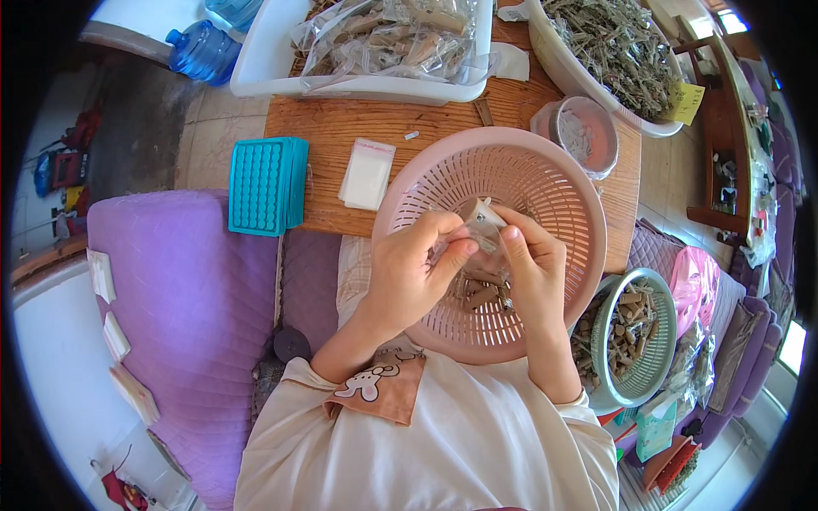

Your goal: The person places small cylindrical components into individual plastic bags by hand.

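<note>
Both hands, left hand (pixel 415 271) and right hand (pixel 532 264), pinch one small clear bag (pixel 482 223) shut-fingered above the pink basket (pixel 545 175).

small clear bag (pixel 481 223) pinched between both hands; flat stack of clear bags (pixel 367 174) lies up-left of the left hand (pixel 415 271); yellow tag (pixel 687 103) far up-right.

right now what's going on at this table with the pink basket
A person sits at a wooden table. The left hand and right hand together pinch a small clear plastic bag with a brownish piece inside, held over a round pink slotted plastic basket. A few more brown pieces lie in the basket. A stack of empty clear bags rests beside it.
</note>
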The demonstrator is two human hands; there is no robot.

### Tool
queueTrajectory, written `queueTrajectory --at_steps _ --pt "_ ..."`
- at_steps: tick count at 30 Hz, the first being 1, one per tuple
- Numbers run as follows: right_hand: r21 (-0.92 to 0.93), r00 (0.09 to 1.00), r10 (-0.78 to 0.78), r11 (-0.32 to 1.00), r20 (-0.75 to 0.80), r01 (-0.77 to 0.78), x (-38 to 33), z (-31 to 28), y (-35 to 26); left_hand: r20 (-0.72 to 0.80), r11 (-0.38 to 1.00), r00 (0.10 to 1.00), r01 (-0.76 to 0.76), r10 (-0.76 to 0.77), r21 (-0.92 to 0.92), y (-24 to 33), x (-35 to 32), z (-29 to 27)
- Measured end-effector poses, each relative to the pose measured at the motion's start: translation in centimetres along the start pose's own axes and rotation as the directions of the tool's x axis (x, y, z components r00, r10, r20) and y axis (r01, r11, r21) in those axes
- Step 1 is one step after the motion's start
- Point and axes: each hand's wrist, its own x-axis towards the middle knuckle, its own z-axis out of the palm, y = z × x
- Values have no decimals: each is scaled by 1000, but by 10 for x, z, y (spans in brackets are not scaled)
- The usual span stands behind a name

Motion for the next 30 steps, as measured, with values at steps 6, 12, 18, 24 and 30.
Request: queueTrajectory --at_steps 6,12,18,24,30 --pt "27 988 125 991 91 -128 1 2 -5 -58 978 985 -152 161 146 -4 0 1" --pt "32 996 -23 999 -89 26 9 -7 -4 -9 857 967 221 -255 -466 -6 2 -7" --pt "-28 939 -309 951 -152 309 6 -24 -27 206 906 933 342 -296 -250 -4 11 -23" --pt "-90 883 -457 880 107 466 1 -29 -49 394 869 808 493 -438 -46 0 20 -33" --pt "55 914 -342 939 219 339 3 -26 -41 357 895 831 445 -427 34 -2 19 -34"
